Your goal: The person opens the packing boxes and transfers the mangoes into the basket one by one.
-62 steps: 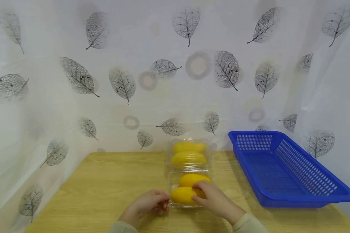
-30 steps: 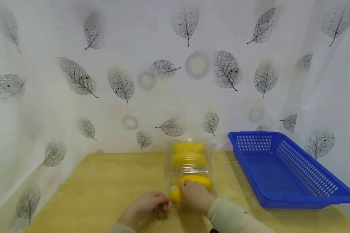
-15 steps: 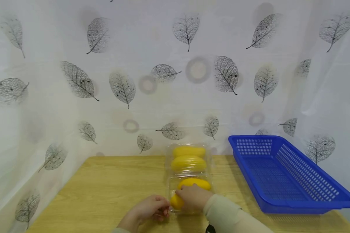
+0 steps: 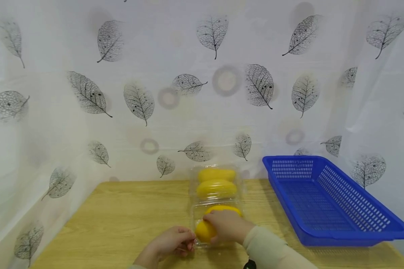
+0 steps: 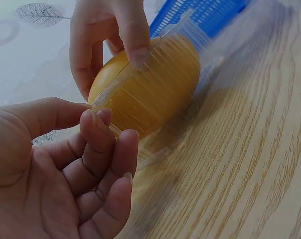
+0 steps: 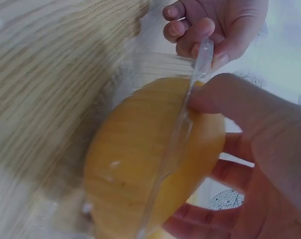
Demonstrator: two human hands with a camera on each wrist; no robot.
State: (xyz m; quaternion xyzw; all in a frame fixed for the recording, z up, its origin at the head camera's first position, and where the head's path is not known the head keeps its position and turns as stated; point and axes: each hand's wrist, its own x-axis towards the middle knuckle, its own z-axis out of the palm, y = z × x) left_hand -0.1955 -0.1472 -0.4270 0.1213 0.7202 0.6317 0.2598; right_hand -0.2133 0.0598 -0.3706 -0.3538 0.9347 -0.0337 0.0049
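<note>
A clear plastic clamshell box [image 4: 197, 213] rests on the table, holding two yellow mangoes in its near half. My right hand [image 4: 228, 226] grips the nearer mango [image 4: 204, 231], with thumb on the near side and fingers over the far side. The farther mango [image 4: 229, 208] lies just behind, partly covered by that hand. At the box's near left corner, my left hand [image 4: 174, 241] pinches the plastic rim between thumb and index finger. In the right wrist view, the gripped mango [image 6: 135, 154] shows through the clear wall.
Behind the near half, two more mangoes [image 4: 216, 189] show through clear plastic. A blue slotted basket [image 4: 297, 216] stands at the right of the wooden table [image 4: 134, 209]. A leaf-patterned sheet [image 4: 168, 48] hangs behind and at the sides.
From above the nearer mango, my right hand has come leftward and closed round it, then shifted slightly, baring more of its left end. My left hand stays at the box corner. The head view tilted slightly.
</note>
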